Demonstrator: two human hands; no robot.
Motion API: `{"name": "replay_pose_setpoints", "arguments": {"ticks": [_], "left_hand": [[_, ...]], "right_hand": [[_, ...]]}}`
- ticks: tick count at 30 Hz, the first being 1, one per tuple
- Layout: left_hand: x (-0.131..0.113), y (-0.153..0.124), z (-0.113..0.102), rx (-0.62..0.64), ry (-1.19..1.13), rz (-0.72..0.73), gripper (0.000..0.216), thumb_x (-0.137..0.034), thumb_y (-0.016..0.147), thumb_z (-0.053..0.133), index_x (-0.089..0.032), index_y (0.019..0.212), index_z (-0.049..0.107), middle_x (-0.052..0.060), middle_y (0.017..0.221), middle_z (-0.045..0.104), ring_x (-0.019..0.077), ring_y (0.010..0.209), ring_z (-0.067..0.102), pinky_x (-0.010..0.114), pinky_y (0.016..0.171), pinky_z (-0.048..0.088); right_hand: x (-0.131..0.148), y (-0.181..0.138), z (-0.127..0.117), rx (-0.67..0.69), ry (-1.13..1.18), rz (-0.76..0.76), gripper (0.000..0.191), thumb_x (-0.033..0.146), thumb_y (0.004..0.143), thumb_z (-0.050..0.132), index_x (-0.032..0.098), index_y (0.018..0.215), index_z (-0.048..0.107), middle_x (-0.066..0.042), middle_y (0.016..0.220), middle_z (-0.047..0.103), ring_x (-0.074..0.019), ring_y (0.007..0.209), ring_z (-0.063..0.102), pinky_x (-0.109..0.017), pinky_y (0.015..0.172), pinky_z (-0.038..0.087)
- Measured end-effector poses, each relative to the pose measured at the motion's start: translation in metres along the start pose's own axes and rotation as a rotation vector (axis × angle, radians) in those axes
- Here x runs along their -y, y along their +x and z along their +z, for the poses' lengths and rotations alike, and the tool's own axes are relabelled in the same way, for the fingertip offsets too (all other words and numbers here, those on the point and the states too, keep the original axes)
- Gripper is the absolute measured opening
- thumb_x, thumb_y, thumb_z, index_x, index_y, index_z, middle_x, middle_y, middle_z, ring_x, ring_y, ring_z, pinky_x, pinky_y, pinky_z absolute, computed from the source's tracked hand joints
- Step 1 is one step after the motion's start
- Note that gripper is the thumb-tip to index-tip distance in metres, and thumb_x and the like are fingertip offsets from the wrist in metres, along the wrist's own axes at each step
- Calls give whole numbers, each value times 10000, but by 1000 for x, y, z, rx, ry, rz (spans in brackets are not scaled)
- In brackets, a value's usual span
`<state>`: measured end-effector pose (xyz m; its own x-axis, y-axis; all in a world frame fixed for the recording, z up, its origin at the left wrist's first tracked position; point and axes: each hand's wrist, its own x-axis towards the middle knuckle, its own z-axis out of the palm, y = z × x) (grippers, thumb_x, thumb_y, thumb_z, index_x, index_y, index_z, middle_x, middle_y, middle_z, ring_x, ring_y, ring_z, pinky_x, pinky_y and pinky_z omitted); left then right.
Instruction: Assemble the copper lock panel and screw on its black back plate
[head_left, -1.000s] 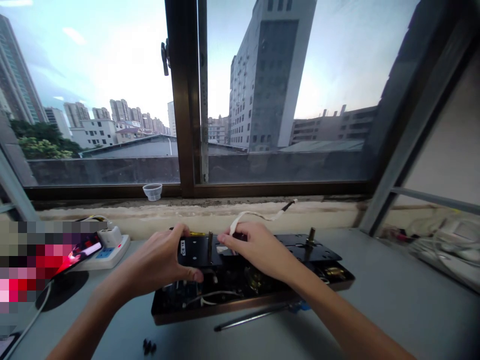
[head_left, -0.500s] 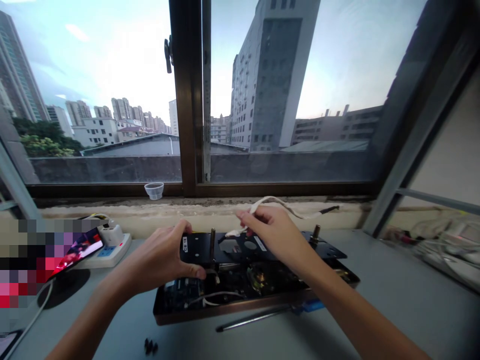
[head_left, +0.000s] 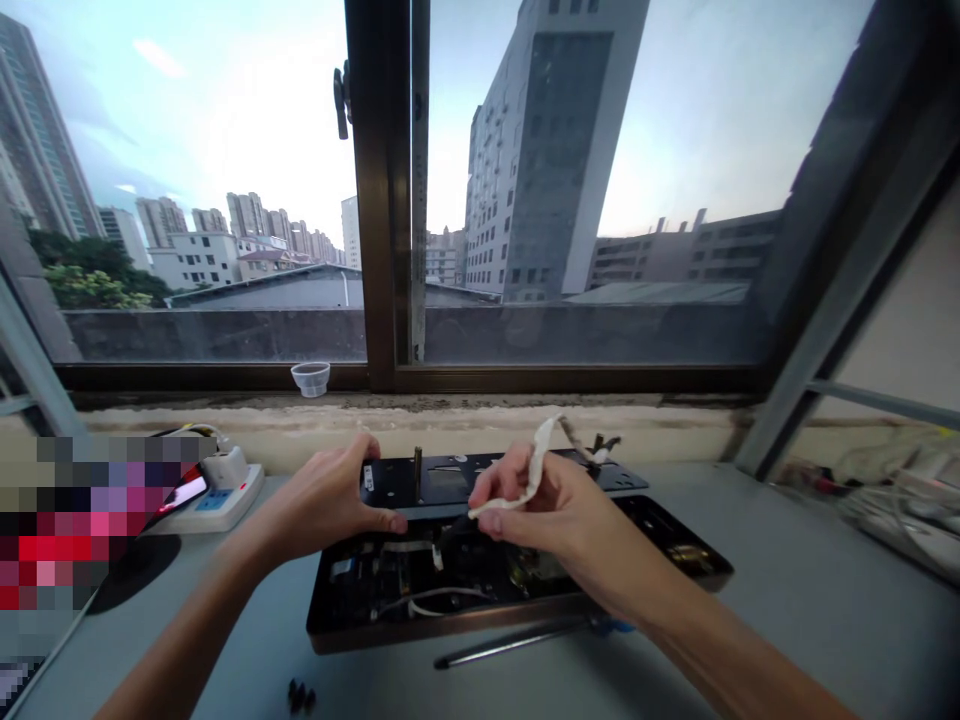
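Observation:
A long dark housing (head_left: 390, 632) with circuit boards and wires inside lies on the grey table. Over its far side sits a black metal plate (head_left: 450, 474) with upright pins. My left hand (head_left: 330, 495) grips the plate's left end, thumb underneath its near edge. My right hand (head_left: 551, 505) pinches a white flat cable (head_left: 537, 462) that curls up above the plate, its dark connector end hanging near the plate's right side.
A screwdriver (head_left: 517, 640) lies along the housing's near edge. A few small black screws (head_left: 298, 694) sit near the table's front. A white power strip (head_left: 214, 492) is at the left, a small plastic cup (head_left: 310, 379) on the window sill, tangled cables (head_left: 892, 485) at the right.
My right hand has pulled the white cable back toward me and down over the plate. The plate has shifted away, uncovering more of the housing. My left hand keeps its grip.

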<state>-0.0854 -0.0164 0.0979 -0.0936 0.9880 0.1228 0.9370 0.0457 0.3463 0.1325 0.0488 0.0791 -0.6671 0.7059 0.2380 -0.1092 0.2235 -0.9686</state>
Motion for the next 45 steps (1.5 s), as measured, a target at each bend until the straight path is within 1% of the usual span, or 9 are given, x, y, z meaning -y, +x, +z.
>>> {"name": "replay_pose_setpoints", "arguments": {"ticks": [4,7,14,20,25,30,35,39,45], "left_hand": [[13,10,5,-2,12,17,510,-573,615,602,-220,929,408,55,860,580,281,806,550,335,649,391],[20,15,7,-7,19,12,554,-606,593,599,-216,937,408,61,858,579,288,802,548,335,641,390],[29,16,7,-3,-3,17,575,-639,569,600,-227,919,404,48,845,591,277,787,551,319,622,378],[28,17,9,17,-3,40,599,-665,563,582,-222,928,412,53,833,592,273,770,545,312,598,366],[28,19,16,22,-1,58,602,-650,566,588,-214,939,409,55,819,589,277,770,546,316,600,366],[28,21,23,42,-12,57,598,-667,563,583,-220,923,416,57,834,589,291,806,552,315,608,373],[30,21,28,50,-30,51,611,-674,554,588,-224,935,428,72,887,596,306,860,553,330,650,383],[39,24,33,69,-57,33,628,-693,547,579,-229,943,431,72,896,609,295,839,564,325,635,394],[53,29,35,84,-88,-3,640,-686,538,591,-240,969,430,60,943,614,270,852,568,318,676,399]], "right_hand": [[-5,10,8,0,-246,-43,105,241,736,580,174,710,504,-4,769,555,-111,706,506,-245,639,382],[-8,20,9,34,-365,-51,75,245,745,562,173,736,542,-13,780,563,-122,718,501,-255,647,370],[-24,34,17,192,-400,69,104,276,756,555,174,776,552,-12,759,563,-107,664,470,-240,609,363],[-26,38,17,215,-509,13,73,244,762,534,181,777,569,-4,784,557,-111,712,486,-235,639,371],[-22,36,20,292,-575,80,91,271,750,556,186,773,577,7,739,548,-100,652,471,-224,596,354],[-19,35,30,231,-591,78,64,235,747,554,184,781,571,31,645,536,-86,583,451,-200,534,331],[-21,37,29,241,-621,23,124,161,756,503,173,756,626,0,726,615,-112,679,532,-223,631,391],[-24,37,24,292,-552,27,119,159,755,508,174,760,626,-19,847,647,-136,792,575,-256,735,422],[-27,39,21,303,-451,11,52,188,729,568,170,726,617,-25,883,643,-131,792,573,-261,734,432]]}}
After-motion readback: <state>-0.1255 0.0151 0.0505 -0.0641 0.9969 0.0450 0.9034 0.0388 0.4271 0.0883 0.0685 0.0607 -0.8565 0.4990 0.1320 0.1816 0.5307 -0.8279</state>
